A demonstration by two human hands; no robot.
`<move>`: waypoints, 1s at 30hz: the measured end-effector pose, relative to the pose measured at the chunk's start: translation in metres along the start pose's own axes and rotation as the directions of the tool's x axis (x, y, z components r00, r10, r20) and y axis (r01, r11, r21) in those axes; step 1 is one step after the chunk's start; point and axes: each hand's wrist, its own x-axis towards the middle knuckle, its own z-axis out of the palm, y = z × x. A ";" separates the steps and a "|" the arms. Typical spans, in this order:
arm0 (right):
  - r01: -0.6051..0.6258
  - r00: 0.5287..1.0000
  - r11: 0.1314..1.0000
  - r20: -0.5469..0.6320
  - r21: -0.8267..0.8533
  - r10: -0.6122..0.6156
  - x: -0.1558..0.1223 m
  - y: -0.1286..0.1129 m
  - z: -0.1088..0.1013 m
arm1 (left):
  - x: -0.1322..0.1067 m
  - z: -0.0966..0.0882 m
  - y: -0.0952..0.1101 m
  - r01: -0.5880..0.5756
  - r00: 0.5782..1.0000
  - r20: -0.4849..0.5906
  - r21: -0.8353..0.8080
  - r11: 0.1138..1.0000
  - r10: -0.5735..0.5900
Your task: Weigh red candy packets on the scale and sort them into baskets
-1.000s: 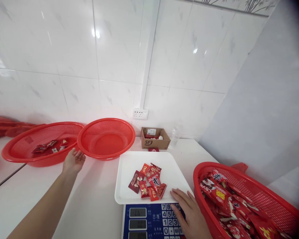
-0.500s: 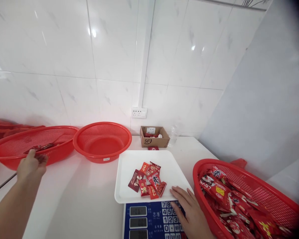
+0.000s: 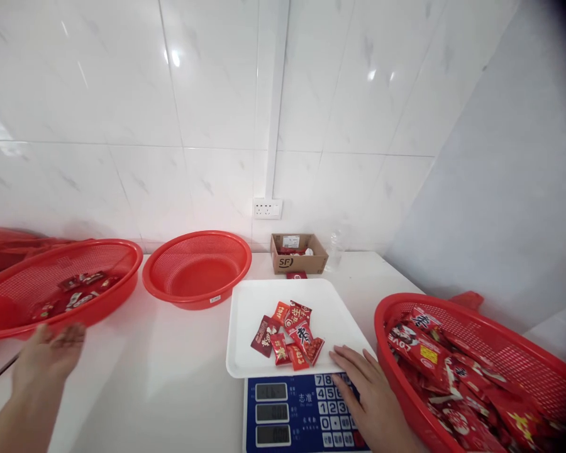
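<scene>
My left hand (image 3: 47,355) hovers palm up with spread fingers just in front of the rim of a wide red basket (image 3: 122,251) at the far left, which holds a few red snack packets (image 3: 78,288). My right hand (image 3: 370,393) lies flat, fingers stretched out, on the blue keypad of a weighing scale (image 3: 302,415), touching the near right edge of its white tray (image 3: 245,327). Several red candy packets (image 3: 287,336) lie in a small heap on the tray. Neither hand holds anything.
An empty red basket (image 3: 198,270) stands behind the tray. A large red basket (image 3: 500,352) full of red packets sits at the right. A small cardboard box (image 3: 298,253) stands by the tiled wall under a socket (image 3: 266,208). A white partition rises at the right.
My left hand has drawn back from between the two far baskets to the left, gripped the left basket's rim, and now is open in front of it. The right hand has stayed on the scale.
</scene>
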 end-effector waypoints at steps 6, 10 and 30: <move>-0.015 1.000 1.000 0.010 0.013 0.015 0.000 -0.001 0.000 | -0.061 0.030 -0.036 0.400 0.791 0.464 0.102 0.911 -0.399; -0.016 1.000 1.000 0.020 0.012 0.015 0.000 -0.002 -0.003 | -0.094 0.053 -0.048 0.396 0.638 0.648 0.189 0.899 -0.417; 0.013 1.000 1.000 -0.007 -0.017 -0.013 0.001 -0.002 -0.002 | -0.076 0.064 -0.041 0.315 0.835 0.491 -0.054 0.948 -0.249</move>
